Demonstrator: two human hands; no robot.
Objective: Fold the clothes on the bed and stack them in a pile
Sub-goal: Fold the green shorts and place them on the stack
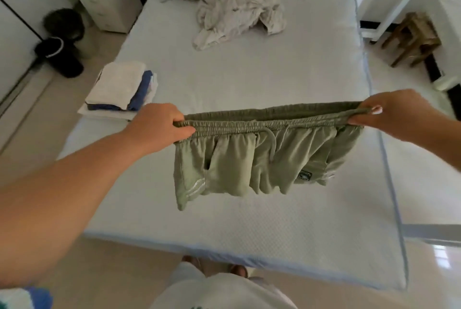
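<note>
The person stands at the foot of the bed (pixel 249 221) with a pair of green shorts (pixel 252 159) stretched out in the air between both hands. The left hand (pixel 159 125) has its fingers curled tight round one end of the elastic waistband; the right hand (pixel 391 115) pinches the other end — the band is pulled taut, and the legs hang loose below, clear of the mattress. Just beyond the left hand, near the bed's edge, sits a stack of folded clothes (pixel 119 91) — white on top, blue showing underneath. Well beyond both hands, toward the far end of the bed, lies a crumpled heap of pale clothes (pixel 232 1), not yet folded.
</note>
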